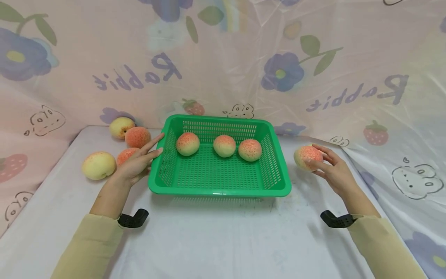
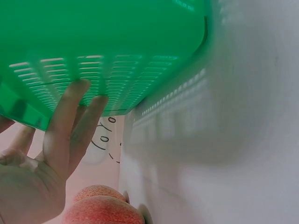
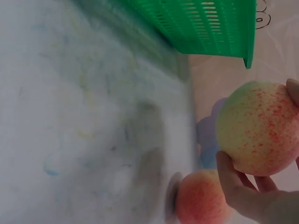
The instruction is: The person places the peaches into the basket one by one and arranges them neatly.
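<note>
My right hand (image 1: pixel 331 168) holds a yellow-and-red peach (image 3: pixel 257 128) by its sides, raised above the table to the right of the green basket (image 1: pixel 219 192). In the right wrist view a redder peach (image 3: pixel 201 198) sits on the table beyond it; in the head view that one is hidden. Inside the basket, three peaches lie in its back half: one on the left (image 1: pixel 187 144), two closer together, a middle peach (image 1: pixel 224 146) and a right peach (image 1: pixel 249 150). My left hand (image 1: pixel 134 166) touches the basket's left side, its fairly straight fingers (image 2: pixel 65 121) against rim and outer wall.
Left of the basket lie two yellow fruits, one behind (image 1: pixel 122 128) and one nearer (image 1: pixel 99 165), plus a red peach (image 1: pixel 138 136) and another (image 1: pixel 125 155) partly behind my left hand. A printed cloth (image 1: pixel 223 58) hangs behind the white table (image 1: pixel 223 240).
</note>
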The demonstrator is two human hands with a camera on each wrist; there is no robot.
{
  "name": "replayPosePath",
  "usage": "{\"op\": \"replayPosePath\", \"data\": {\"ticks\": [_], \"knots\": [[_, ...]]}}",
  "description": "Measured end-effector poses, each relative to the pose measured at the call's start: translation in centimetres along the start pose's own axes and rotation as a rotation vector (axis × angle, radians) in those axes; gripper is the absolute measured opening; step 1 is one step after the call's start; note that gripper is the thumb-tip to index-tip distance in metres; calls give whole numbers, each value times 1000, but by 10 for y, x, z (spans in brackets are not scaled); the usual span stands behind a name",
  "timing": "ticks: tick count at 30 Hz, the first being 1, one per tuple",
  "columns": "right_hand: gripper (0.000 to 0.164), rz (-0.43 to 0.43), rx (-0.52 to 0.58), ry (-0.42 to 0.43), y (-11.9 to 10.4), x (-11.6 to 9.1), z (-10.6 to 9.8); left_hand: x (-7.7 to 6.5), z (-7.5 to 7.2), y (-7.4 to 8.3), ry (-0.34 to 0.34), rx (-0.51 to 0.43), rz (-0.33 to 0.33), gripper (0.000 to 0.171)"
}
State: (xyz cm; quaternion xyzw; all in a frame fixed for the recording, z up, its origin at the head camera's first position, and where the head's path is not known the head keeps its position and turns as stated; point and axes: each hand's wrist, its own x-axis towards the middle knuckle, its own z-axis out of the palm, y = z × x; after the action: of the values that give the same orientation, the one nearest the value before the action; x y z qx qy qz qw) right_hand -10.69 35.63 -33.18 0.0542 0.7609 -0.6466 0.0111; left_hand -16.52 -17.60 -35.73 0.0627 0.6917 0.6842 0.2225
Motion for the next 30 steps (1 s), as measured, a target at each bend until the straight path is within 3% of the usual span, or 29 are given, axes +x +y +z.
{"op": "replayPosePath", "data": {"ticks": [6,15,24,30], "knots": [[57,-23,25,-21,-15,9,9,-1,-1,2,5,-8,-4,64],[65,32,12,-10,-41,21,22,-2,0,4,-1,-37,1,64],[68,66,-50,-21,-62,28,39,-3,1,3,12,-7,-6,64],[68,37,-165,0,-69,34,52,-2,3,3,16,-27,-16,63]]}}
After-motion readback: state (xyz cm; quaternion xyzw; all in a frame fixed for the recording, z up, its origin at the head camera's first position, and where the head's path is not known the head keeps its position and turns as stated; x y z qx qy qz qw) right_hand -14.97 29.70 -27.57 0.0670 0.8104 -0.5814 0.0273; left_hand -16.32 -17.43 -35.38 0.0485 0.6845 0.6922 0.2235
